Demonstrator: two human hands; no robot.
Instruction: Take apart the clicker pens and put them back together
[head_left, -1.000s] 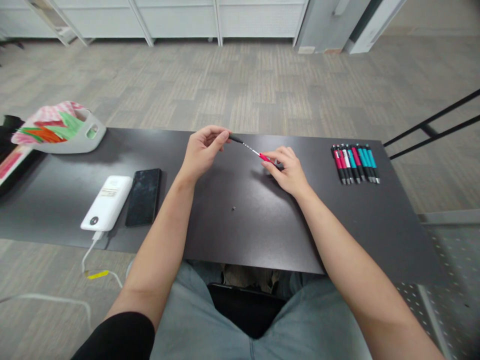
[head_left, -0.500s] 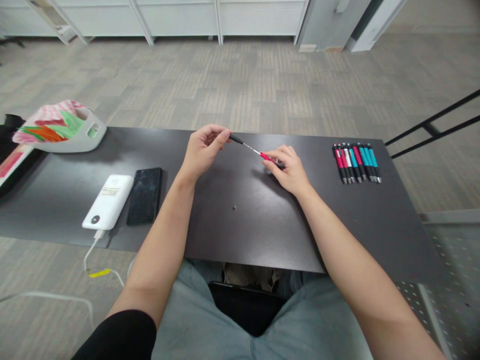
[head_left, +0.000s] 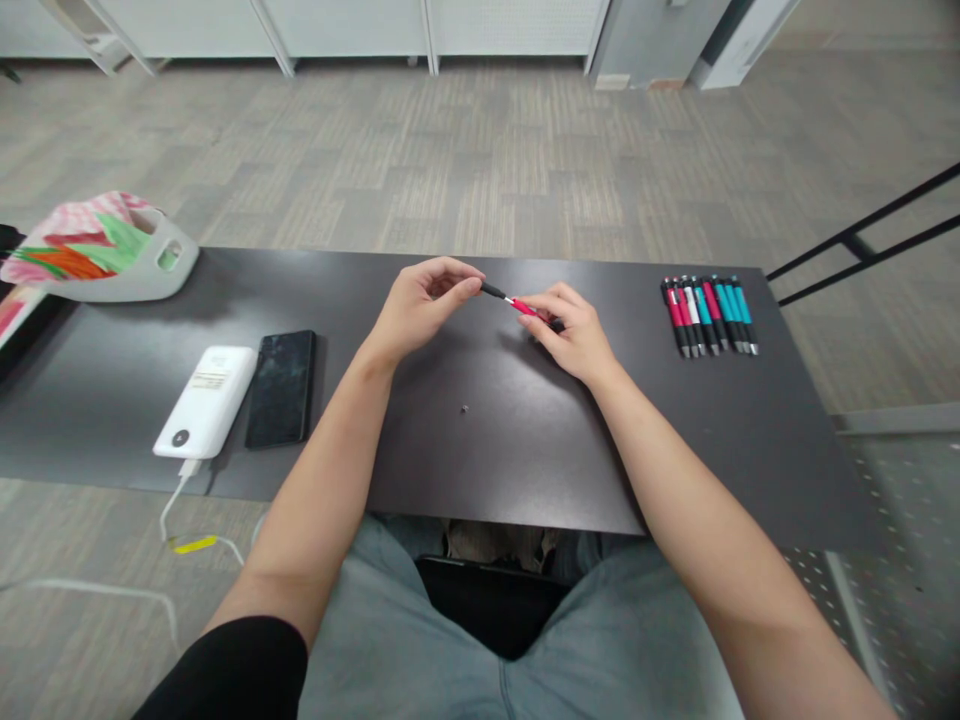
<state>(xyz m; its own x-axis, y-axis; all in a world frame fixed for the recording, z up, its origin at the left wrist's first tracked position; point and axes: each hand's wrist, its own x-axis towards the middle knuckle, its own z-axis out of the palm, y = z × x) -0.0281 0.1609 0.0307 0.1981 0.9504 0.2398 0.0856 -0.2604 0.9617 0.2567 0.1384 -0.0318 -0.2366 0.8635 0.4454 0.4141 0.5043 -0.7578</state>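
A pen in two parts is held over the far half of the dark table [head_left: 517, 460]. My left hand [head_left: 427, 305] pinches its black grip section [head_left: 493, 289] between thumb and fingers. In my right hand [head_left: 571, 335] is the red barrel [head_left: 523, 306], with its dark end partly hidden by the fingers. A short light-coloured piece of the pen's inside shows between the two parts, which are nearly in line. On the tabletop nearer my lap lies a tiny metallic piece [head_left: 464, 408], too small to name surely, touched by neither hand.
Several red, white and teal pens [head_left: 709, 315] lie in a row at the right. Left of my arm are a black phone [head_left: 281, 388] and a white power bank [head_left: 206, 402] with a cable. A white basket [head_left: 169, 265] holding colourful cloth stands at the far left.
My left hand has moved right, bringing the black section closer to the red barrel, so much less of the thin inner part shows. The view has shifted slightly.
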